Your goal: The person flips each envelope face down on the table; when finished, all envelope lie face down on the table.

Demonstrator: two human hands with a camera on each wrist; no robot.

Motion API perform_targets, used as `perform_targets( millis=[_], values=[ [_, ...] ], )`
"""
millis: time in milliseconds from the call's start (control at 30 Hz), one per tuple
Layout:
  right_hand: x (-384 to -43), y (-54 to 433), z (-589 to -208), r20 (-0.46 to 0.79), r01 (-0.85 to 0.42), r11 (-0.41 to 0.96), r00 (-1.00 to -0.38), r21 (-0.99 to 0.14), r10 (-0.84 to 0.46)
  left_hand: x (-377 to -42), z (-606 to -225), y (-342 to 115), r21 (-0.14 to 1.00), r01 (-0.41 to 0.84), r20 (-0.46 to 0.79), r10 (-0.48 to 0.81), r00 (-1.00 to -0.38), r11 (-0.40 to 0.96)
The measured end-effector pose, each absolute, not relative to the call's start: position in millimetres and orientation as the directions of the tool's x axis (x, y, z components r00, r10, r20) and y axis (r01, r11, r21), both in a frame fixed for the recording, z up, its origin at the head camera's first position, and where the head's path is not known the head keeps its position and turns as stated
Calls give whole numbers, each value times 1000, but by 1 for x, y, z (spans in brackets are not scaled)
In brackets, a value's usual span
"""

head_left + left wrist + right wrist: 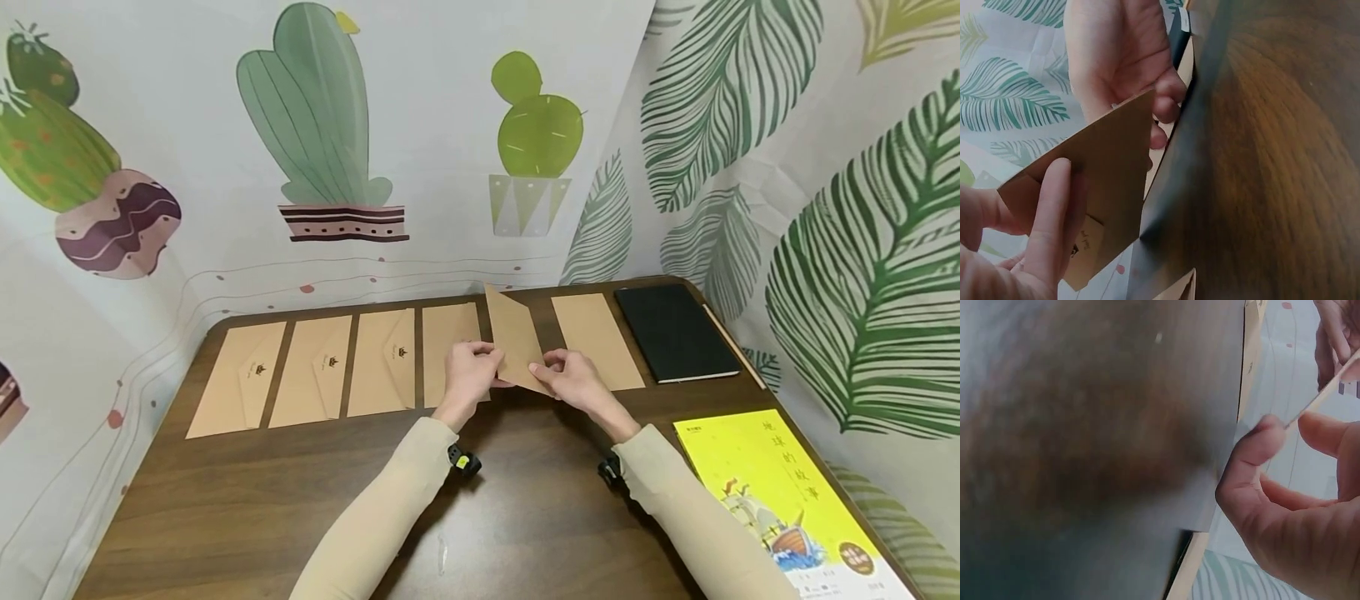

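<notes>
A brown kraft envelope (513,333) is held tilted up off the table's back part, between both hands. At its lower left edge, my left hand (468,375) pinches it; in the left wrist view a finger (1052,200) lies along the face with the flap and small print. My right hand (573,379) pinches the lower right corner between thumb and forefinger, and the right wrist view shows the envelope edge-on there. Left of it lies a kraft envelope (448,342), partly behind my left hand. Another envelope (600,337) lies to the right.
Farther left, three envelopes (232,375) (303,375) (371,367) lie in a row, flaps with crown prints showing. A black notebook (671,333) and a thin stick (735,346) lie at the back right. A yellow book (742,450) lies at the right edge of the brown table (300,492).
</notes>
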State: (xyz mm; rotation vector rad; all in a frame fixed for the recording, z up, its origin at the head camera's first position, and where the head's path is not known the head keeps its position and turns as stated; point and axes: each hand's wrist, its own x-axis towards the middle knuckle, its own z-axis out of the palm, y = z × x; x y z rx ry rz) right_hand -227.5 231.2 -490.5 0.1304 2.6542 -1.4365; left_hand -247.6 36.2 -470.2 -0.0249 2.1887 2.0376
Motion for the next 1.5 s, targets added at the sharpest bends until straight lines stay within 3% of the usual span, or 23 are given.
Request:
perform_targets(
  millis=[500, 733, 833, 900, 1133, 1500],
  values=[
    [-236, 242, -486, -147, 173, 696, -984, -697, 97, -260, -482, 35, 925, -163, -215, 120, -969, 343],
    [-241, 245, -492, -175, 203, 741, -978, -640, 117, -283, -516, 41, 786, 20, -112, 175, -978, 618],
    [-251, 250, -504, -174, 206, 761, -977, -615, 123, -280, -505, 44, 759, 14, -140, 184, -973, 651],
    [-259, 255, -515, -168, 205, 778, -977, -594, 129, -284, -516, 47, 751, 53, -97, 189, -977, 658],
    [-284, 270, -552, -108, 131, 859, -990, -495, 88, -297, -533, 57, 668, 57, -117, 180, -977, 742],
    [-281, 267, -554, -42, 97, 918, -995, -383, 88, -311, -551, 65, 534, 212, -28, 267, -963, 819]
  ],
)
